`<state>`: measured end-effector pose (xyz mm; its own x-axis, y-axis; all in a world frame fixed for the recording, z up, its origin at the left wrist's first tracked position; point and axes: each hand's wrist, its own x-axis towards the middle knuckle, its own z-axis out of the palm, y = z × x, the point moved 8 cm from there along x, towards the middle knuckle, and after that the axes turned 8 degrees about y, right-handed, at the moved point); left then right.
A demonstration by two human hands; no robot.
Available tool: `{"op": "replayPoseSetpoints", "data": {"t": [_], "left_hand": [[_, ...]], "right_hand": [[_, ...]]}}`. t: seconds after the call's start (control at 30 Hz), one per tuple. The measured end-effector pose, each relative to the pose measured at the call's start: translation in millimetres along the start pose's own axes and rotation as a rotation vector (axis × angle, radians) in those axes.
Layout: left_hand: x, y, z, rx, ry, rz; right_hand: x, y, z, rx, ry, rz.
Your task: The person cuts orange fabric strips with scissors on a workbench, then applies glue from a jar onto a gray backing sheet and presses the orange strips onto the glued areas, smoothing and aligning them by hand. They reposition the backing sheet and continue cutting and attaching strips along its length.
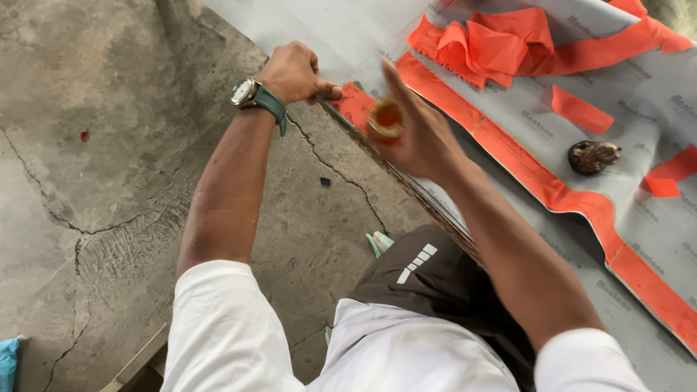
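Right at the near corner of the grey printed sheet material [341,29] spread over the table, both hands meet over the end of a long orange strip [537,181] that runs diagonally away along the sheet's edge toward the lower right. The left hand [294,72], with a green-strapped wristwatch [250,94] on its wrist, has its fingers curled tight and pinching down on the sheet's corner edge, touching the orange end piece. The right hand [414,134] is blurred, just beside the left and slightly further along the strip; its fingers are closed around a small round orange-and-tan object [385,117], perhaps a little roll or pad, pressed onto the strip's end. So the strip's long axis leads away from the left hand and under the right, which is the nearer to the rest of it. Loose crumpled orange strips [494,43] lie further up the sheet, and a dark rough stone-like lump [593,156] sits well apart beyond the strip. Cracked concrete floor [94,218] lies below.
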<state>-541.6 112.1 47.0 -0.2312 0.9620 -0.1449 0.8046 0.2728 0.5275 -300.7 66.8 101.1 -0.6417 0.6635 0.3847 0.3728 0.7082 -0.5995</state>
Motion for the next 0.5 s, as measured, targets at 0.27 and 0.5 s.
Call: {"op": "replayPoseSetpoints", "data": {"t": [0.27, 0.5], "left_hand": [[3.8, 15.0, -3.0, 0.065, -0.084, 0.034], [-7.7, 11.9, -1.5, 0.135, -0.054, 0.032]], "right_hand": [[-48.4, 27.6, -73.2, 0.054, 0.072, 0.078], [-0.3, -1.7, -3.6, 0.136, 0.054, -0.051]]}}
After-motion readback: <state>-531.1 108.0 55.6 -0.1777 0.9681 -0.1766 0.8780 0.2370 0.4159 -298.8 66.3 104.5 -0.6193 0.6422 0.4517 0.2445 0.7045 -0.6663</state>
